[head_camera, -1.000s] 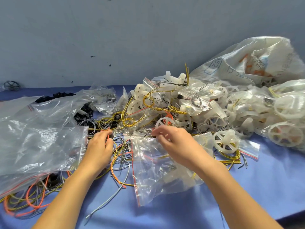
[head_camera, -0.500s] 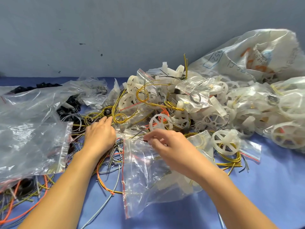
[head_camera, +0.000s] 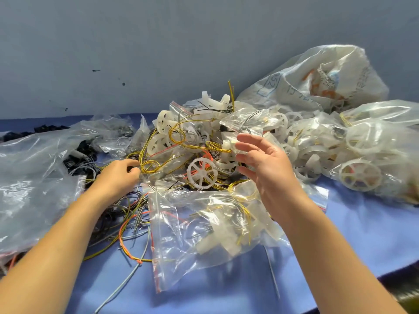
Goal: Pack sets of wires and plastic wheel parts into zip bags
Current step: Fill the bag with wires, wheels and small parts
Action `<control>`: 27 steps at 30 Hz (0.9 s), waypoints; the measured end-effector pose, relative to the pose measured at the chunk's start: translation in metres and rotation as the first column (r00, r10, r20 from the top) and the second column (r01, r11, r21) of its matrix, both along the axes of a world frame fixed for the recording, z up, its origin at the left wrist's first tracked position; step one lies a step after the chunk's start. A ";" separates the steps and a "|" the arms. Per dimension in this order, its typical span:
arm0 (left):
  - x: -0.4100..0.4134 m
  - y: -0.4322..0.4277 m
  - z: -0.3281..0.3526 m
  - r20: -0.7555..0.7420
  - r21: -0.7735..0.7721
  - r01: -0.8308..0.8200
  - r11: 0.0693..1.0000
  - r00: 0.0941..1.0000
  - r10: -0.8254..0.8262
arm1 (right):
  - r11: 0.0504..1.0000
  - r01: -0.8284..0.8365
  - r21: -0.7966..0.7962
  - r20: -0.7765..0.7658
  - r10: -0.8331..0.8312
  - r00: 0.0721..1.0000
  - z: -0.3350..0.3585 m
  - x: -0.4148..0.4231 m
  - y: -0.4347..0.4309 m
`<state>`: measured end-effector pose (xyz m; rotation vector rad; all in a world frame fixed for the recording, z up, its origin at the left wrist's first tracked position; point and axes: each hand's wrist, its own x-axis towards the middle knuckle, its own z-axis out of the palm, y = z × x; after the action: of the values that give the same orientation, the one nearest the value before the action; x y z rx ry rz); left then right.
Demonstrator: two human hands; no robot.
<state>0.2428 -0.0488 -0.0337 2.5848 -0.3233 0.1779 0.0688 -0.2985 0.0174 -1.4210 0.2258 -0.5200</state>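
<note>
A big clear bag (head_camera: 34, 200) is lying flat on the far left, and some black parts (head_camera: 77, 155) are peeking out behind it. The left hand (head_camera: 118, 177) is reaching in beside that bag, palm down. Its fingers are curling in right at a yellow wire loop (head_camera: 149, 165) and touching it, but I cannot tell if they are pinching the wire or only resting there. Under the wrist a mess of loose wires (head_camera: 127, 214), orange, grey, yellow and black, is spreading over the blue table cover (head_camera: 362, 234).

Just to the right of the wires a zip bag (head_camera: 204, 227) with a red strip down its edge is lying on its side. White plastic bits and thin wires are sitting inside it. It is lying between the two arms, nearer to the person than both hands. Behind it a white wheel (head_camera: 201, 174) with spokes is sitting on the heap, between the two hands.

The right hand (head_camera: 269, 168) is hanging in the air over the heap, with its fingers spread apart and holding nothing. It is hiding part of a pile of filled little bags (head_camera: 306, 137), all mixed up with wheels and yellow wire. Further right a bag with a wheel inside (head_camera: 362, 175) is lying on the cover, and a big white sack (head_camera: 317, 80) is leaning on the grey wall
</note>
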 end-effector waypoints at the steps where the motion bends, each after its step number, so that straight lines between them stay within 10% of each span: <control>1: -0.003 0.002 0.004 -0.005 -0.008 -0.010 1.000 1.000 0.010 | 1.000 0.016 0.010 -0.003 -0.016 1.000 -0.001 -0.001 -0.001; 7: -0.031 0.018 0.018 -0.020 -0.298 -0.075 0.952 0.997 0.073 | 0.997 0.083 -0.006 -0.040 -0.083 0.996 -0.006 -0.004 0.002; 12: -0.077 0.019 0.030 -0.423 -0.753 -0.296 0.588 0.902 -0.087 | 0.994 0.110 0.008 -0.054 -0.110 0.992 -0.006 -0.011 0.007; 27: -0.134 -0.004 -0.002 -0.541 -0.822 -0.322 0.469 0.697 -0.470 | 0.979 0.147 -0.138 -0.034 -0.153 0.988 -0.024 -0.023 -0.003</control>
<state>0.1093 -0.0530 -0.0357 1.3514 -0.0061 -0.5919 0.0462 -0.3016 -0.0061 -1.5560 0.3404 -0.6379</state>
